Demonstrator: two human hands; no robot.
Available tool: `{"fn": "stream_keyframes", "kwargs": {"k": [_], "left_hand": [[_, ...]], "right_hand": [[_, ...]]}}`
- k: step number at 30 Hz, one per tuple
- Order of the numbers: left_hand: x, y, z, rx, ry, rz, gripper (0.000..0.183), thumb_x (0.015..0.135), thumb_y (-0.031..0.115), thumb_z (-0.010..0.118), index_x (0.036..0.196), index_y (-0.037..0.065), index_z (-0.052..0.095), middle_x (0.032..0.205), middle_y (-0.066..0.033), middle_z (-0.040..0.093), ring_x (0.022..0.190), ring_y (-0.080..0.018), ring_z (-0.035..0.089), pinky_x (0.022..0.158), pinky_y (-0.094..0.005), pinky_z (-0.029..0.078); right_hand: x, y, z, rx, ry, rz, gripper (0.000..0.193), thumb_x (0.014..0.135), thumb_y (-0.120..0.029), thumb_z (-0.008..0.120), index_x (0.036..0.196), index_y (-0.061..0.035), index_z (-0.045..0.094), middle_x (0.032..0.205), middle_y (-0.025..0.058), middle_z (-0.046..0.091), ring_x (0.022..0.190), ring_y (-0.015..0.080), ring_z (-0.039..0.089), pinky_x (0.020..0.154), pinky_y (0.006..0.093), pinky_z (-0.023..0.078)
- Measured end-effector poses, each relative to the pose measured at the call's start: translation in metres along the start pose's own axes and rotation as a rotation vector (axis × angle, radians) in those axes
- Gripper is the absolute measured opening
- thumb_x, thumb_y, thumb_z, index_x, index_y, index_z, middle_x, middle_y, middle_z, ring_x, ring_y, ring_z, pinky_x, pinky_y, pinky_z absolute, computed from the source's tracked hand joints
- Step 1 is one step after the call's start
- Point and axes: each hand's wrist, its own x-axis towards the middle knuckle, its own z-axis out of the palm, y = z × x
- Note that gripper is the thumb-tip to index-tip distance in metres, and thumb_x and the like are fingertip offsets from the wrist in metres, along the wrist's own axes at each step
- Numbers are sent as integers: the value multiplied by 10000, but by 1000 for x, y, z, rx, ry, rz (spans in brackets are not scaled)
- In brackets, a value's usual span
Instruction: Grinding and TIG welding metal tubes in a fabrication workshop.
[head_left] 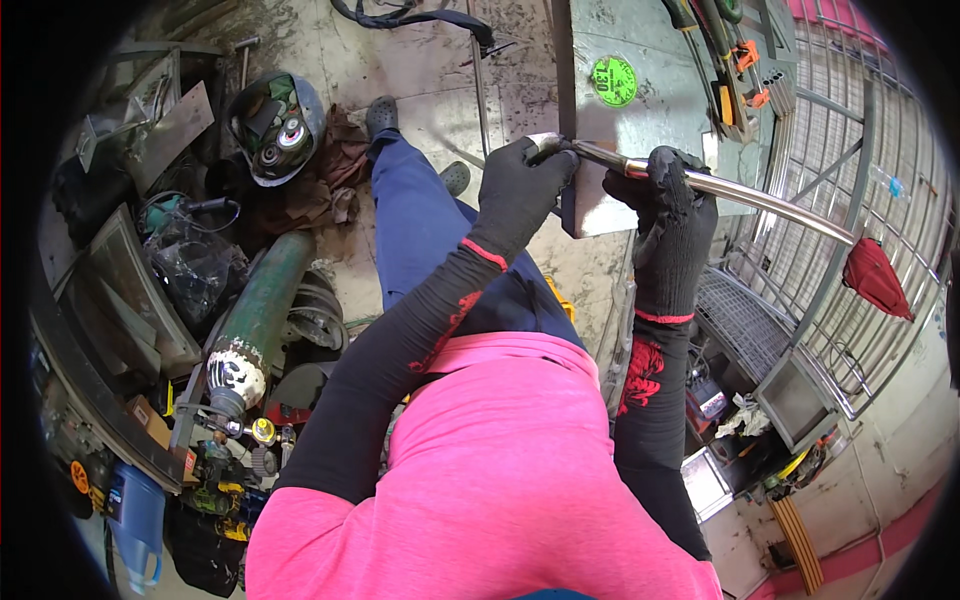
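A long shiny metal tube slants across in front of me, over the near part of a metal-topped table. My right hand, in a black knit glove with a red cuff, is wrapped round it. At the tube's left end my left hand, gloved alike, has its fingers closed by the table's edge. A small whitish patch shows at those fingertips; whether it is a cloth or part of the glove, I cannot tell. The tube's far right end meets a red cloth-like piece.
Clamps with orange tips lie on the table's far right, near a round green sticker. Metal grilles lean at right. To my left are a bucket of grinding discs, a green gas cylinder and a blue jug.
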Motion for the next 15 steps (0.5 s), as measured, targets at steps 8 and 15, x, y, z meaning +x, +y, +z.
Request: {"fn": "stream_keyframes", "kwargs": {"k": [8, 15], "left_hand": [[-6, 10, 2, -34, 31, 21, 309, 967, 255, 752, 1094, -23, 796, 804, -56, 723, 741, -107, 650, 664, -307, 515], [-7, 17, -10, 92, -45, 6, 322, 952, 237, 757, 1161, -4, 806, 839, -62, 747, 754, -104, 659, 691, -300, 520]], "right_hand": [[-2, -13, 10, 29, 54, 56, 399, 1089, -252, 700, 1304, 75, 621, 1016, 196, 762, 948, 353, 823, 867, 458, 686], [-2, -18, 18, 135, 132, 94, 420, 1064, -276, 738, 1282, 61, 615, 1053, 180, 745, 929, 346, 820, 853, 456, 688]]}}
